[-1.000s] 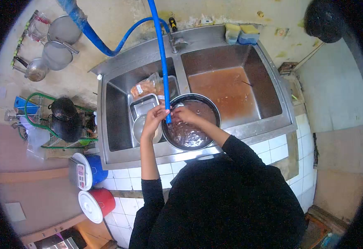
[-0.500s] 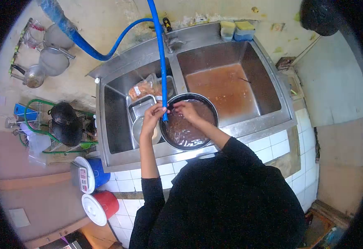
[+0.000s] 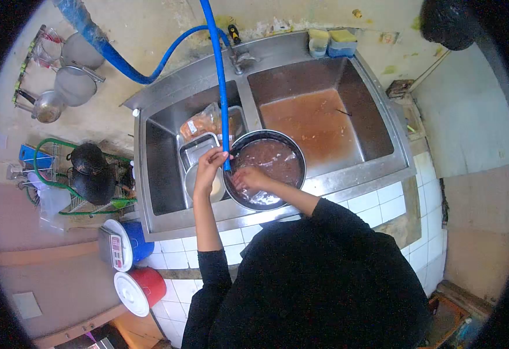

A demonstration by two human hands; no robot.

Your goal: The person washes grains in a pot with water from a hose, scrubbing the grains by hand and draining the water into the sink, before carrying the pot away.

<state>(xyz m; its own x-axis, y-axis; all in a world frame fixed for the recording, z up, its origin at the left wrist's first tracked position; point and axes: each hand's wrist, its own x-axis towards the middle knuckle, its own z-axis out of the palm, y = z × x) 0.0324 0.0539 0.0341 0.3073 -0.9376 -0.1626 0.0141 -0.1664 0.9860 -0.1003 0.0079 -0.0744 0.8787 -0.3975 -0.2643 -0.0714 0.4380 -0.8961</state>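
My left hand [image 3: 209, 165] is closed round the lower end of a blue hose [image 3: 222, 93], which hangs over the left rim of a round dark pan [image 3: 299, 148]. Murky brownish water with some pale froth fills the pan; what lies beneath the surface is hard to make out. Just beside the hose's mouth, my right hand [image 3: 252, 178] is over the left part of the water. Its fingers are loosely bent and a little apart, with nothing visible in them. The pan sits across the divider and front edge of a steel double sink [image 3: 347, 183].
In the left basin are a metal tray [image 3: 199, 145], a bowl [image 3: 193, 177] and a plastic-wrapped package [image 3: 205, 122]. Shallow brown water [image 3: 312, 128] covers the right basin's floor. Sponges [image 3: 343, 38] stand on the back ledge. Lidded buckets [image 3: 132, 294] are at the lower left.
My right hand has moved down and slightly left, from above the pan to the water by the hose mouth. The hose and my left hand have shifted slightly left.
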